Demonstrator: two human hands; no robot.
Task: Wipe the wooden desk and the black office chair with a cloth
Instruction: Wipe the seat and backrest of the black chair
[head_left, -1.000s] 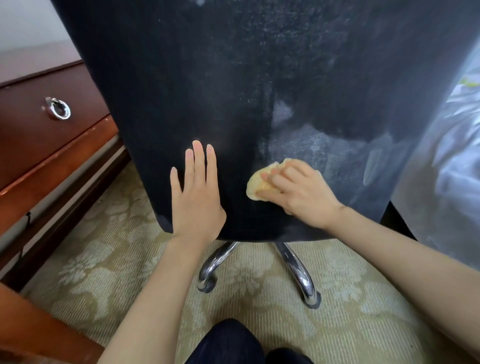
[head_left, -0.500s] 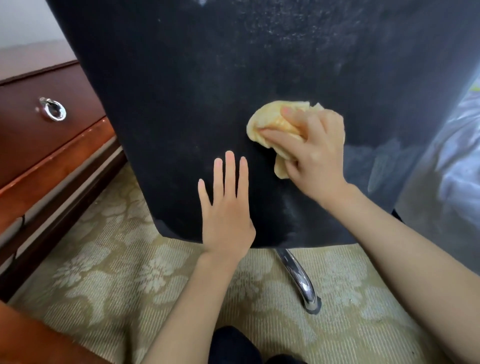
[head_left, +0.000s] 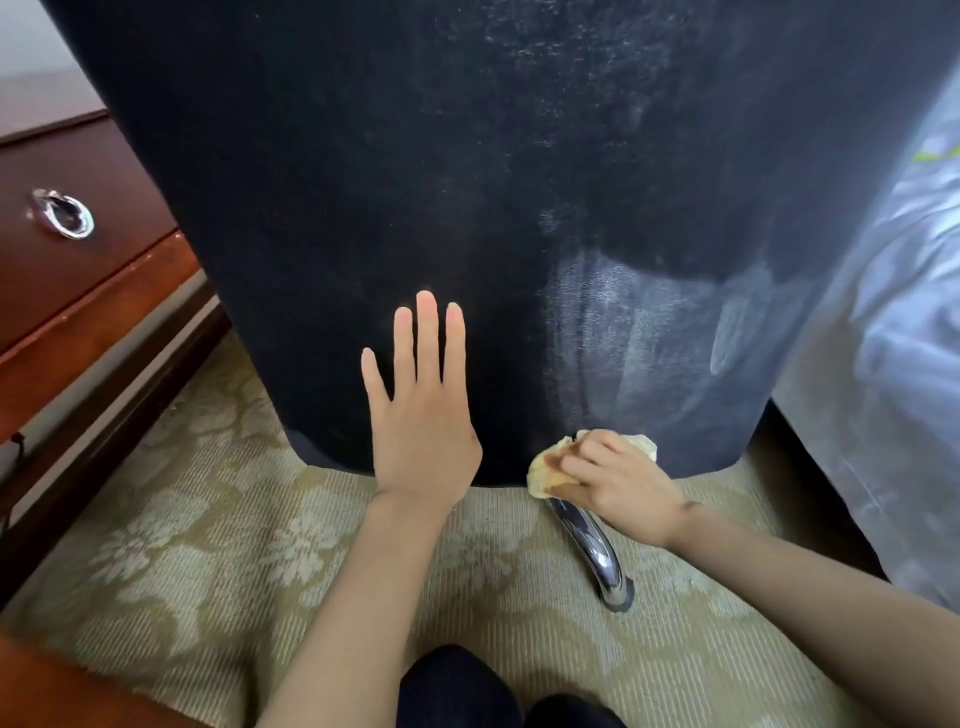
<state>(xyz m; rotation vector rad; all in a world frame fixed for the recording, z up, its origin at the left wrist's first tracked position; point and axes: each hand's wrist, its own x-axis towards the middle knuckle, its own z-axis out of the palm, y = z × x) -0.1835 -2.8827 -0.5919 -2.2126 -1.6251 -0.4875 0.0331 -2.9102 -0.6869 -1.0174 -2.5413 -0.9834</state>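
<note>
From my feed, the far left shows the dark reddish-brown wooden desk (head_left: 78, 270), its drawer front carrying a silver ring-shaped metal pull (head_left: 63, 213), with a lighter orange-brown ledge running below it; the desk stands just beside the left edge of the chair back. Filling most of the view is the broad black upholstered back of the office chair (head_left: 415, 182), upright, speckled with pale dust toward its upper right and marked with shiny streaks on its lower right part. Beneath the chair back lies a beige carpet with a pale floral pattern (head_left: 182, 545). My left hand (head_left: 423, 410) lies flat against the lower middle of the chair back, fingers straight and close together, the thumb spread toward the desk side, holding nothing. To its right, at the bottom edge of the chair back, my right hand (head_left: 618, 478) has its fingers curled over a crumpled pale yellow cloth (head_left: 545, 467), bunching it and pressing it to the lower rim of the chair back. Directly under that hand a curved chrome chair leg (head_left: 597, 551) runs down to the carpet, ending in a dark tip. Right of the chair back is a pale bluish-white draped surface (head_left: 883, 364), blurred; I cannot tell what it is. At the bottom centre, below the chair back, sits something dark in navy fabric (head_left: 457, 686), likely my knee.
</note>
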